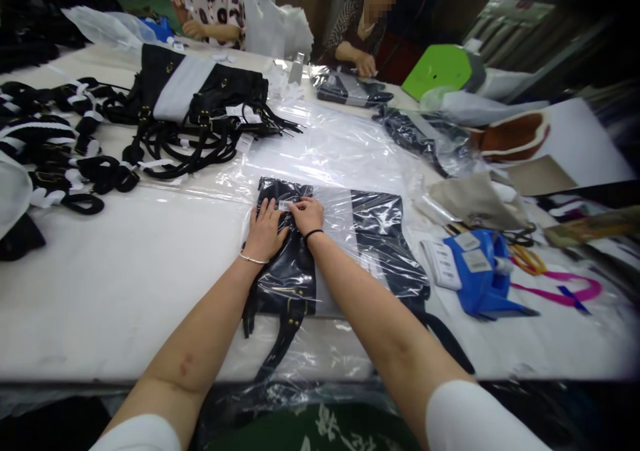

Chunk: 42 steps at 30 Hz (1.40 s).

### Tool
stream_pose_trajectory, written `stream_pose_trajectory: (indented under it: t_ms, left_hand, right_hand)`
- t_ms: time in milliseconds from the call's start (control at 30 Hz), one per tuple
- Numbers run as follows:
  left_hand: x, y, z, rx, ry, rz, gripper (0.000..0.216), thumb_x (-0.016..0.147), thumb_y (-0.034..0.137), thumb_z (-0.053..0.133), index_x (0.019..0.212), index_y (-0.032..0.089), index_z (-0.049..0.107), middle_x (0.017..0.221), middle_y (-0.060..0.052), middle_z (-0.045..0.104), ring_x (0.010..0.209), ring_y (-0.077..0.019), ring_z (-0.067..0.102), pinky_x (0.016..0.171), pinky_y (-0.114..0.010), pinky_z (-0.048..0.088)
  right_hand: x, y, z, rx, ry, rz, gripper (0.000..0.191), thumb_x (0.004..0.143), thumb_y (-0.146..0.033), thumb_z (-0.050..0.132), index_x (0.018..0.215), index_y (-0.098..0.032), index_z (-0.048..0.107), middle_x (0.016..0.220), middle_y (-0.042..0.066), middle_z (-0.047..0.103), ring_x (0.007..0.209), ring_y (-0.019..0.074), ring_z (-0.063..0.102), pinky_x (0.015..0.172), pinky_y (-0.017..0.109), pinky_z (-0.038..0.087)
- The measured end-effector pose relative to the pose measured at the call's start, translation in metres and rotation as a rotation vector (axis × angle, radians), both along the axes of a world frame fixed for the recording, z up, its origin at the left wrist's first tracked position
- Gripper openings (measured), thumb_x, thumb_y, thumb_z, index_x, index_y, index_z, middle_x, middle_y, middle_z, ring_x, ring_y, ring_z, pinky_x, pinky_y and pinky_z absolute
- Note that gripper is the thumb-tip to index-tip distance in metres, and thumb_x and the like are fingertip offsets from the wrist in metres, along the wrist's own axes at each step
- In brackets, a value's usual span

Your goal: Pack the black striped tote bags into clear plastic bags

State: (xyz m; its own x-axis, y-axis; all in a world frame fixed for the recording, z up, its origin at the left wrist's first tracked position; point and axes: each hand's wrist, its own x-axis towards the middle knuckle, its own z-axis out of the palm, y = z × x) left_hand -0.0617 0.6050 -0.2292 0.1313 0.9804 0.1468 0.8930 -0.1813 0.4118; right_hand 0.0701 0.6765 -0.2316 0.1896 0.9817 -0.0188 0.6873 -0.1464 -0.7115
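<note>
A black handbag (287, 278) in a clear plastic bag (370, 264) lies flat before me, a pale grey band wrapped across its middle. My left hand (267, 231) rests on its left part with the fingers stretched out over the plastic. Beside it, my right hand (309, 216) has its fingertips drawn together at the edge of a small white printed label (284, 206) on the plastic. The bag's strap (277, 351) hangs toward the table's front edge.
Black handbags (230, 81) with straps are stacked at the back left, near bundled black straps (85, 164). A blue tape dispenser (475, 271), a label sheet (441, 264) and pink-handled scissors (575, 288) lie right. Two people work across the table (125, 291), one touching a wrapped bag (350, 90).
</note>
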Motion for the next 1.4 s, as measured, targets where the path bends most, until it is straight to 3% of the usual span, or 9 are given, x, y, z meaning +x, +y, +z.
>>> stream_pose_trajectory:
  t_ms: [100,300,433,567,667,967,1067,1200,1400]
  left_hand:
    - [0.002,0.001,-0.003,-0.022,0.051,0.006,0.063,0.093,0.042,0.049,0.147,0.010,0.044,0.160,-0.017,0.028,0.152,-0.0300,0.016,0.123,-0.052,0.008]
    - [0.003,0.003,-0.004,-0.043,0.109,0.001,0.060,0.095,0.045,0.043,0.146,0.014,0.047,0.159,-0.015,0.031,0.151,-0.0303,0.018,0.122,-0.055,0.009]
    - [0.003,0.003,-0.004,-0.026,0.089,0.012,0.058,0.095,0.042,0.042,0.144,0.012,0.049,0.159,-0.016,0.030,0.151,-0.0302,0.020,0.121,-0.055,0.011]
    - [0.001,0.003,-0.007,0.008,0.047,0.054,0.053,0.095,0.023,0.035,0.144,0.013,0.049,0.159,-0.013,0.033,0.151,-0.0264,0.021,0.122,-0.051,0.013]
    - [-0.001,0.002,-0.006,-0.005,0.043,0.078,0.055,0.093,0.019,0.033,0.146,0.012,0.047,0.159,-0.013,0.033,0.152,-0.0268,0.018,0.123,-0.053,0.010]
    - [-0.008,0.006,-0.009,-0.048,0.139,0.050,0.057,0.093,0.020,0.030,0.147,0.013,0.045,0.159,-0.013,0.031,0.152,-0.0277,0.017,0.121,-0.058,0.010]
    - [-0.014,0.013,-0.009,-0.092,0.132,0.035,0.057,0.091,0.018,0.031,0.147,0.014,0.046,0.160,-0.012,0.029,0.152,-0.0265,0.017,0.120,-0.056,0.018]
    - [-0.027,0.019,0.001,-0.196,-0.039,0.038,0.055,0.090,0.015,0.033,0.141,0.018,0.053,0.159,-0.006,0.034,0.152,-0.0235,0.018,0.122,-0.053,0.019]
    - [-0.065,-0.025,0.014,-0.258,-0.508,0.342,0.060,0.089,0.026,0.050,0.147,0.014,0.045,0.154,-0.011,0.042,0.142,-0.0248,0.041,0.120,-0.041,0.029]
  right_hand:
    - [-0.005,-0.006,-0.001,0.035,-0.045,-0.008,0.017,0.080,-0.037,0.069,0.074,-0.023,0.076,0.123,0.006,0.065,0.125,0.0280,0.048,0.110,0.045,0.034]
    - [-0.012,-0.013,-0.002,0.074,-0.162,0.026,0.014,0.082,-0.034,0.066,0.080,-0.022,0.071,0.129,0.008,0.060,0.127,0.0270,0.046,0.110,0.045,0.033]
    - [-0.009,-0.019,0.003,0.081,-0.189,0.076,0.037,0.085,-0.024,0.058,0.120,-0.017,0.064,0.135,0.012,0.058,0.128,0.0251,0.047,0.113,0.041,0.033]
    - [-0.006,-0.034,0.006,0.146,-0.314,0.395,0.053,0.095,-0.022,0.040,0.147,-0.015,0.043,0.153,0.011,0.044,0.146,0.0225,0.028,0.121,0.042,0.020]
    - [-0.006,-0.043,0.001,0.054,-0.446,0.590,0.054,0.100,-0.034,0.035,0.153,-0.023,0.036,0.161,0.004,0.030,0.152,0.0238,0.015,0.123,0.048,0.010]
    - [-0.015,-0.035,-0.005,-0.048,-0.476,0.539,0.061,0.101,-0.048,0.031,0.156,-0.021,0.030,0.165,0.001,0.018,0.153,0.0274,0.006,0.123,0.051,0.004]
    - [0.005,-0.051,0.009,-0.080,-0.430,0.666,0.060,0.100,-0.045,0.037,0.154,-0.020,0.034,0.163,0.003,0.024,0.153,0.0294,0.011,0.123,0.051,0.011]
    - [0.066,-0.103,0.036,-0.071,-0.348,0.843,0.055,0.098,-0.043,0.048,0.148,-0.024,0.045,0.157,0.005,0.039,0.150,0.0277,0.024,0.121,0.048,0.020]
    - [0.150,-0.175,0.043,-0.048,-0.518,0.511,0.059,0.098,-0.054,0.040,0.151,-0.028,0.039,0.161,0.005,0.031,0.150,0.0389,0.017,0.116,0.066,0.016]
